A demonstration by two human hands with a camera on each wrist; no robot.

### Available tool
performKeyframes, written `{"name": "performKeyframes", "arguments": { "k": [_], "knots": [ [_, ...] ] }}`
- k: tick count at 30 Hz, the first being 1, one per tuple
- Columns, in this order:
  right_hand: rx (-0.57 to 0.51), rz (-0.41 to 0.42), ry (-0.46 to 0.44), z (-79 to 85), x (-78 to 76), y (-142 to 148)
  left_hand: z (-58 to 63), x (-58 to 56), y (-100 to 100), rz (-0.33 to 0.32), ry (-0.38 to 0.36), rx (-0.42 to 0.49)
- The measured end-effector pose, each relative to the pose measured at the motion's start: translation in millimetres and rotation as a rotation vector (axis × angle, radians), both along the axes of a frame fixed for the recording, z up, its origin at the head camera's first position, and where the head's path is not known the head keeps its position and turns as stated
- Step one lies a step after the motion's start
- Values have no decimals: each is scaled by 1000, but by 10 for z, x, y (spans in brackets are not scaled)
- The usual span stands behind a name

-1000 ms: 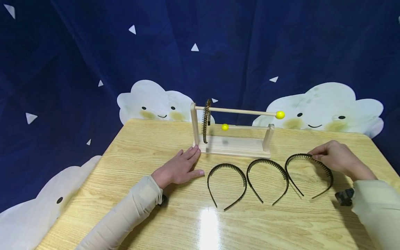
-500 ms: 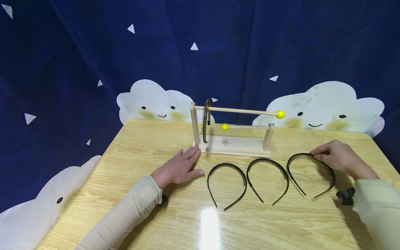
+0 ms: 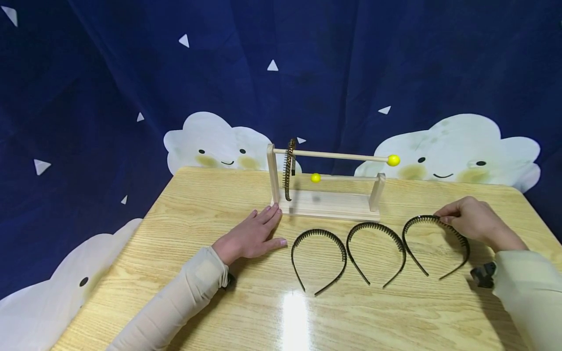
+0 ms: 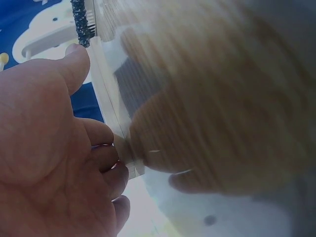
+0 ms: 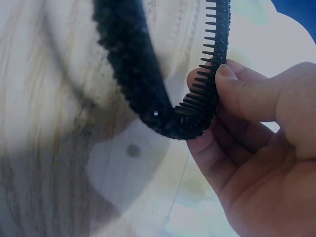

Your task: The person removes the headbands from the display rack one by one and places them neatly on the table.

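My right hand (image 3: 476,222) pinches the top curve of a black toothed headband (image 3: 414,220) at the right of the table. In the right wrist view the thumb and fingers grip that headband (image 5: 170,121) along its comb teeth. My left hand (image 3: 252,234) lies with straight fingers, its fingertips touching the left end of a wooden rack (image 3: 329,207); in the left wrist view its palm (image 4: 44,148) faces the camera. A brown-gold toothed headband (image 3: 289,170) hangs on the rack's upper rod near the left post. Two more black headbands, a left one (image 3: 318,231) and a middle one (image 3: 375,225), lie flat.
The rack's upper rod (image 3: 338,155) ends in a yellow ball (image 3: 393,160) at the right. Its lower rod (image 3: 351,179) ends in another yellow ball (image 3: 315,178) pointing left. A dark blue curtain (image 3: 329,73) with clouds hangs behind the wooden table (image 3: 210,195).
My right hand and its headband shifted slightly right, then slightly back left. My left hand, the rack and the other headbands stay in place.
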State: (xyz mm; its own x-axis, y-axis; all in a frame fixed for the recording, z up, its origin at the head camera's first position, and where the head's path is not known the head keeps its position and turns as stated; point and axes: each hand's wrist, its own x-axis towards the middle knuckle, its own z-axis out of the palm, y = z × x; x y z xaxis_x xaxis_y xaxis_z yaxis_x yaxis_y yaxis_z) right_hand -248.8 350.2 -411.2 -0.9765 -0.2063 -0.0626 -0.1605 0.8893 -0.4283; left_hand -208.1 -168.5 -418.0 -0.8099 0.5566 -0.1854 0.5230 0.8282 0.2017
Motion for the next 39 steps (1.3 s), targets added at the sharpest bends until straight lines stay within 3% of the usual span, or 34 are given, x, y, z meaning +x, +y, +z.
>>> {"name": "performKeyframes", "arguments": {
  "k": [39],
  "knots": [
    [-26,-18,-24,-91,16,50,-29,-20,4,-5,12,-15]
  ]
}}
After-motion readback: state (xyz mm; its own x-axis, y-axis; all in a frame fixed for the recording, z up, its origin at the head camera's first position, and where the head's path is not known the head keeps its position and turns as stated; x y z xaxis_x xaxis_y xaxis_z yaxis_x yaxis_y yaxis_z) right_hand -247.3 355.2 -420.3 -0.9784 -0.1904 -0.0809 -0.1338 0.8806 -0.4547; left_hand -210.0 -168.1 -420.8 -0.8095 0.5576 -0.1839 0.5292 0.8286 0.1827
